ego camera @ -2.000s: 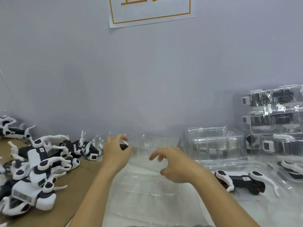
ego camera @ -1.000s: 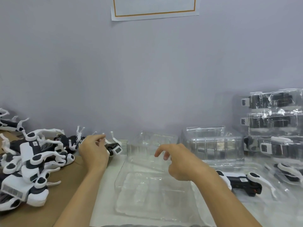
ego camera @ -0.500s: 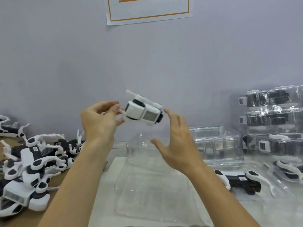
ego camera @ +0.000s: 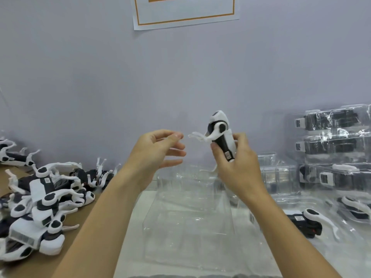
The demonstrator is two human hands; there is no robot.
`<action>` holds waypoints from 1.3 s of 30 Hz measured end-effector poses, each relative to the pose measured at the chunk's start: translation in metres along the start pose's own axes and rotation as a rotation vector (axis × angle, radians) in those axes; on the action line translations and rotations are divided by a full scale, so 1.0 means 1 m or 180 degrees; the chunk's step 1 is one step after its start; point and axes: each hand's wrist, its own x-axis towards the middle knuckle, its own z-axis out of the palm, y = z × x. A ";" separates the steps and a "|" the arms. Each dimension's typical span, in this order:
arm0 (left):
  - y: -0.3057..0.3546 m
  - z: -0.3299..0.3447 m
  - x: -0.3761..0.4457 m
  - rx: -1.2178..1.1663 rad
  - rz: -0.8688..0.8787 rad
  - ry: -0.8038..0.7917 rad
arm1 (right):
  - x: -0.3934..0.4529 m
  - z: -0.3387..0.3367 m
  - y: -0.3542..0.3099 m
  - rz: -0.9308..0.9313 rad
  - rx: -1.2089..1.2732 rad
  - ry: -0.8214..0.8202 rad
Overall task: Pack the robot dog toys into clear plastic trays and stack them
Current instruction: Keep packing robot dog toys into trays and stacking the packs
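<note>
Both forearms bare, no sleeves/gloves on left hand (ego camera: 155, 155), right hand (ego camera: 236, 167).

wall sign (ego camera: 185, 11), orange text cropped, unreadable

A plain lavender-grey wall (ego camera: 100, 67) fills most of the view, matte and evenly lit, without hard shadows. A white paper sign (ego camera: 185, 12) with a thin orange border is stuck high on the wall, its top cut off by the frame; the orange characters inside the border are only partly visible and cannot be read. Below the sign, the wall meets the work surface (ego camera: 130, 227), which is pale whitish straight beneath the sign. To the left of that pale part lies flat brown cardboard (ego camera: 76, 215).
</note>
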 end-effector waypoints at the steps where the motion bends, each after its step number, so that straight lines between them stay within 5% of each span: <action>1: -0.006 -0.005 0.003 0.0564 0.0138 0.0109 | 0.003 -0.003 0.002 0.0136 0.0025 0.0059; 4: -0.035 -0.025 0.012 0.2438 0.0312 -0.0156 | 0.012 -0.019 0.006 0.0560 0.0276 -0.0114; 6: -0.060 -0.036 0.014 0.2683 -0.0002 -0.0658 | 0.016 -0.030 0.005 0.0682 0.0397 -0.0435; 11: -0.115 -0.038 0.006 0.1383 -0.0622 -0.0945 | 0.017 -0.033 0.000 0.0657 0.0133 -0.1269; 20: -0.128 -0.027 0.003 -0.0181 -0.1059 -0.0467 | -0.022 0.019 -0.009 0.0258 -0.1038 -0.2586; 26: -0.129 -0.025 0.003 -0.0260 -0.1079 -0.0182 | -0.037 0.034 -0.001 0.0084 -0.1444 -0.2465; 39: -0.140 -0.033 0.002 -0.0474 -0.0926 -0.0894 | -0.043 0.037 -0.004 0.0047 -0.1533 -0.2239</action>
